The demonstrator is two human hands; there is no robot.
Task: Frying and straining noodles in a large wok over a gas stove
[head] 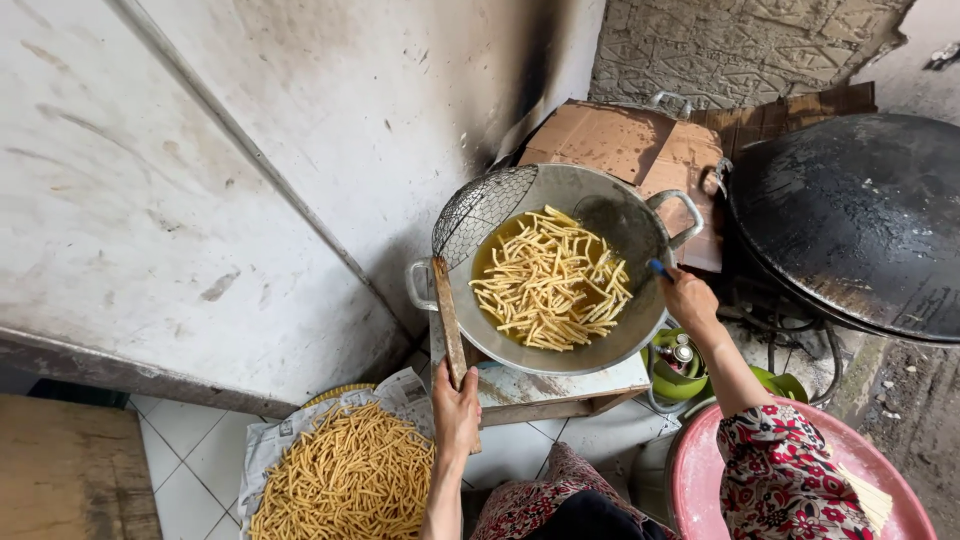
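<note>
A metal wok (640,345) on a stove holds yellow oil and many pale dough sticks (552,280). My left hand (456,412) grips the long wooden handle (447,315) of a wire mesh skimmer (480,210) that leans on the wok's left rim. My right hand (686,297) is at the wok's right rim, closed on a thin tool with a blue end (659,267); its far end is hard to make out against the wok wall. My right sleeve is floral.
A paper-lined tray (275,440) of fried golden sticks (350,480) lies on the tiled floor at lower left. A big black upturned pan (860,215) is at right, cardboard (625,140) behind the wok, a green gas cylinder (680,370) below, a pink basin (695,470) at lower right.
</note>
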